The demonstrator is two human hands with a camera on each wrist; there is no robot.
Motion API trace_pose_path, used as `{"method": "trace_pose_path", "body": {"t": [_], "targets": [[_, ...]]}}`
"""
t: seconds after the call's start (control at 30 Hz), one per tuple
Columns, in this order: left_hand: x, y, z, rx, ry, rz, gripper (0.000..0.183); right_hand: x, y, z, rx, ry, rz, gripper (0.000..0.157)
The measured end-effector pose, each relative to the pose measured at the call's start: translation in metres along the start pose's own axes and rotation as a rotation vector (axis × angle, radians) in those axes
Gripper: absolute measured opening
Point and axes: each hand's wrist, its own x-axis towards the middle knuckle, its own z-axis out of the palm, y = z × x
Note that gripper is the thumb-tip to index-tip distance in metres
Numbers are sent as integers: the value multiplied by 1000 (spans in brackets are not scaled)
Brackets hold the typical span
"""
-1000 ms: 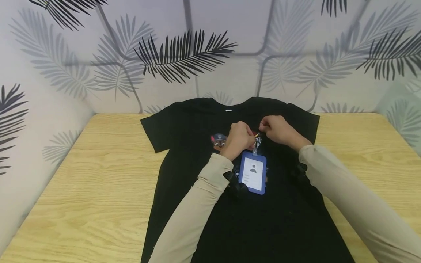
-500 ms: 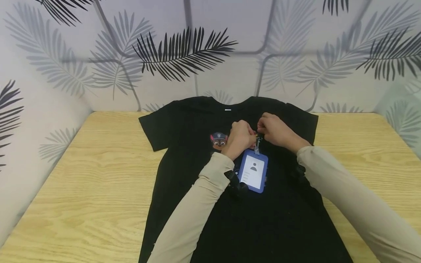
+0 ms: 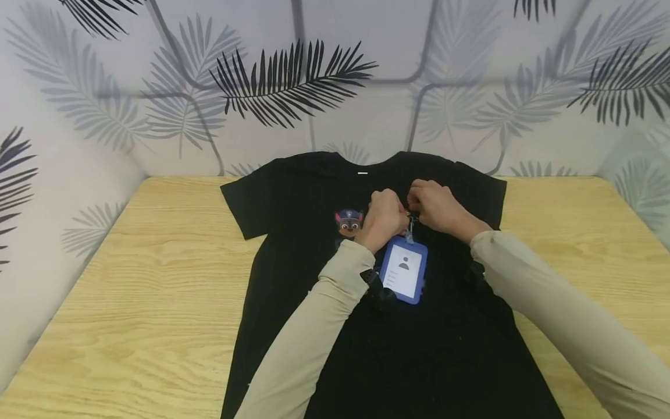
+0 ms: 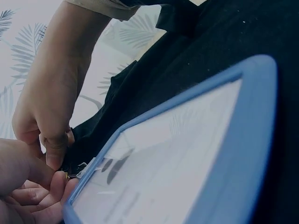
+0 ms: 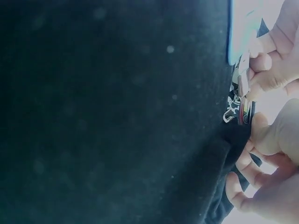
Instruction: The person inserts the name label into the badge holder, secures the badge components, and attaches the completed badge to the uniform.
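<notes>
A black T-shirt (image 3: 429, 361) lies spread on the table, with a cartoon dog print (image 3: 349, 222) on its chest. Over the chest hangs a blue-framed ID badge holder (image 3: 403, 269), its card facing up; it fills much of the left wrist view. My left hand (image 3: 384, 218) pinches the metal clip (image 5: 243, 77) at the badge's top, where small red and gold parts show. Just to the right, my right hand (image 3: 437, 206) pinches a raised fold of the shirt's black cloth, as the right wrist view shows. Its fingertips are close to the clip's end.
The wooden table (image 3: 141, 291) extends on both sides of the shirt. Behind it stands a pale wall (image 3: 392, 35) with a leaf pattern. A black wrist device (image 3: 379, 294) on the left wrist overlaps the badge's lower corner.
My right hand has shifted slightly up and left, closer to the left hand. The badge has tilted a little and its lower edge has moved slightly up. The left hand keeps its pinch.
</notes>
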Motion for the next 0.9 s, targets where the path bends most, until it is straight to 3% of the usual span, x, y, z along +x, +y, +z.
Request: {"method": "trace_pose_path", "body": {"t": [0.13, 0.33, 0.47, 0.63, 0.9], "targets": [[0, -2, -1, 4, 35, 26, 35, 3, 0, -4, 37, -50, 27, 6], [1, -3, -1, 12, 28, 26, 30, 12, -8, -17, 133, -142, 215, 16], [1, -3, 0, 1, 12, -2, 30, 18, -16, -21, 51, -163, 258, 15], [1, -4, 4, -88, -5, -8, 24, 19, -23, -21, -40, -170, 293, 12], [2, -6, 3, -86, 8, 18, 20, 15, -29, -18, -91, -119, 296, 27]]}}
